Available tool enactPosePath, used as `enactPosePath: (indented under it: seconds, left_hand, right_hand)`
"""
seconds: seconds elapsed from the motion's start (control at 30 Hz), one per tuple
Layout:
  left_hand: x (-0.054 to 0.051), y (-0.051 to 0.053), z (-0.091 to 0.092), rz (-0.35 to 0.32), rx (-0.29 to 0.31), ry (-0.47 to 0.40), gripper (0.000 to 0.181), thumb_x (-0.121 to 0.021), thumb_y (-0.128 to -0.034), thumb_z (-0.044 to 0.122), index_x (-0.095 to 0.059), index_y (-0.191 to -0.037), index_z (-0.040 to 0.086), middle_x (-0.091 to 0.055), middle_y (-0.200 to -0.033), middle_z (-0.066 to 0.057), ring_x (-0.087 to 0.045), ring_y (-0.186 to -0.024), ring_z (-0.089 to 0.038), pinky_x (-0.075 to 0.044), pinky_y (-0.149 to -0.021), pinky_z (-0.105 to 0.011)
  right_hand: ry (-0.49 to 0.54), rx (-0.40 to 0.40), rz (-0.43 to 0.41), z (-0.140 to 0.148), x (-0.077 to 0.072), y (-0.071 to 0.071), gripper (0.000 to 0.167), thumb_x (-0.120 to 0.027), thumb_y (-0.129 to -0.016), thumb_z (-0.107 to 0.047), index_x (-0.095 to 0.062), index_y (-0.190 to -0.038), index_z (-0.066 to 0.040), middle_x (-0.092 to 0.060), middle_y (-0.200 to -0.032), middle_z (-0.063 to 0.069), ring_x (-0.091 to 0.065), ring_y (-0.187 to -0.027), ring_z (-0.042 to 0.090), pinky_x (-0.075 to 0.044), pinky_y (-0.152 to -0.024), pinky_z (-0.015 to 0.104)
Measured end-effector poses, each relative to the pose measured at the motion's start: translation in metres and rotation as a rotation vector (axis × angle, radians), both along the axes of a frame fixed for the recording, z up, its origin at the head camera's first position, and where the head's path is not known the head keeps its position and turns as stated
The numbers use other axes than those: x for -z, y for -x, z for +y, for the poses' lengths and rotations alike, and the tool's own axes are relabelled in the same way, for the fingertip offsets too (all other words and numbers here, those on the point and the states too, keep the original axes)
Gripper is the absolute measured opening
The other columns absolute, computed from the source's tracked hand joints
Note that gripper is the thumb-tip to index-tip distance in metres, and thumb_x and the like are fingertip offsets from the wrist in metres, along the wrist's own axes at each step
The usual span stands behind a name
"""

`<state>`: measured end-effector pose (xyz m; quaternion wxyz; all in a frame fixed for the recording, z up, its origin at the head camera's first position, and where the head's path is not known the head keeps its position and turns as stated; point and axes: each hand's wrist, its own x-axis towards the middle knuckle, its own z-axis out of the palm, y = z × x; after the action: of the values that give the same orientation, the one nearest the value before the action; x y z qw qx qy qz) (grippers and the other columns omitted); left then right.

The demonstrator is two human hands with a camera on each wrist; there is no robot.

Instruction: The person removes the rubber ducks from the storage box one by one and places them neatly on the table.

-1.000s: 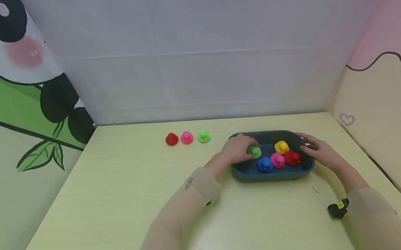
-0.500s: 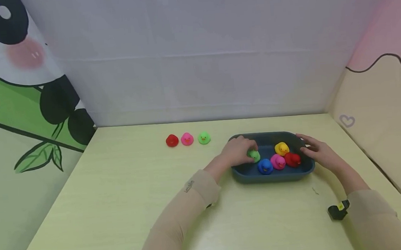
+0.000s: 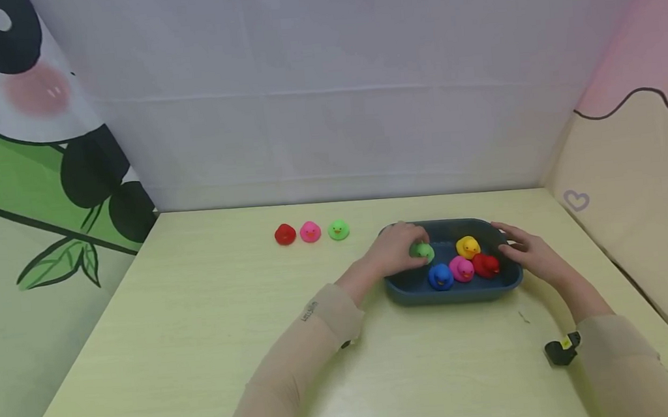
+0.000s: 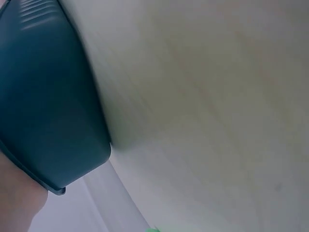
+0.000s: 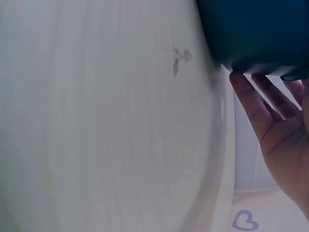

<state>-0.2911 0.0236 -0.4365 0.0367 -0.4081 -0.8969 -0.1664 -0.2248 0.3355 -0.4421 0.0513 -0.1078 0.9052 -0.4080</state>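
So the left hand [image 3: 396,249] has a small light-green rubbery duck [image 3: 424,252] pinched between thumb and fingers, inside the dark blue-green oblong plastic tray [image 3: 453,296]. The right hand [image 3: 533,255] grips the tray's opposite end, thumb over the rim, fingers against the outside wall.

My take: keep that right hand planted so the tray can't skid, and keep the left pinch light, since a squashy little duck would probably pop out sideways. I'd go straight up or down and mind the rim under the left wrist. Watch the round blue rubbery duck [image 3: 441,277] too, it's just on the near side of the left fingertips and easy to knock. The glossy pink [image 3: 462,268], yellow [image 3: 468,247] and red [image 3: 486,265] rubbery ducks sit nearer the right hand, so they're less at risk.

Compared with half a second ago? Barely anything. Both hands are still holding the same stuff, and the left hand and its duck look a hair higher at most. The other ducks haven't budged; the whole view just slides slightly.
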Motion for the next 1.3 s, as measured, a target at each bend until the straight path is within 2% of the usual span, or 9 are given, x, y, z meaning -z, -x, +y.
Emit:
enactPosePath:
  seconds: [0.2,0.43,0.83,1.3]
  left_hand:
    - [-0.005,-0.004,-0.005,0.015,-0.032,-0.023,0.033,-0.068,-0.0831,0.043,-0.063,-0.108,0.021,-0.063,-0.102,0.008,-0.05,-0.096,-0.013,-0.041,-0.085,-0.032]
    - [-0.016,-0.014,-0.011,0.022,-0.09,-0.045,0.033,-0.069,-0.0827,0.043,-0.064,-0.107,0.021,-0.065,-0.1,0.007,-0.05,-0.093,-0.014,-0.041,-0.082,-0.033]
    - [-0.041,-0.033,-0.025,-0.047,-0.183,-0.152,0.033,-0.069,-0.0825,0.043,-0.064,-0.107,0.02,-0.064,-0.099,0.006,-0.049,-0.093,-0.013,-0.042,-0.082,-0.033]
    - [-0.071,-0.053,-0.046,-0.093,-0.209,-0.231,0.033,-0.07,-0.0819,0.04,-0.064,-0.106,0.019,-0.062,-0.097,0.006,-0.049,-0.095,-0.013,-0.042,-0.084,-0.034]
  right_hand:
    - [-0.009,-0.001,-0.004,0.0,0.0,0.001,0.057,-0.047,-0.099,-0.023,-0.023,-0.149,-0.009,-0.024,-0.147,0.032,-0.033,-0.124,0.059,-0.044,-0.088,0.061]
    - [-0.003,-0.004,-0.007,0.0,0.0,0.0,0.058,-0.047,-0.099,-0.024,-0.023,-0.149,-0.008,-0.024,-0.146,0.033,-0.032,-0.124,0.061,-0.044,-0.088,0.061]
    - [0.011,-0.003,-0.003,0.0,-0.005,-0.002,0.056,-0.047,-0.099,-0.024,-0.024,-0.148,-0.008,-0.025,-0.146,0.034,-0.033,-0.125,0.059,-0.044,-0.087,0.061]
    - [0.001,-0.01,-0.001,0.002,-0.002,0.0,0.057,-0.047,-0.099,-0.023,-0.023,-0.149,-0.008,-0.025,-0.146,0.034,-0.033,-0.124,0.06,-0.045,-0.088,0.061]
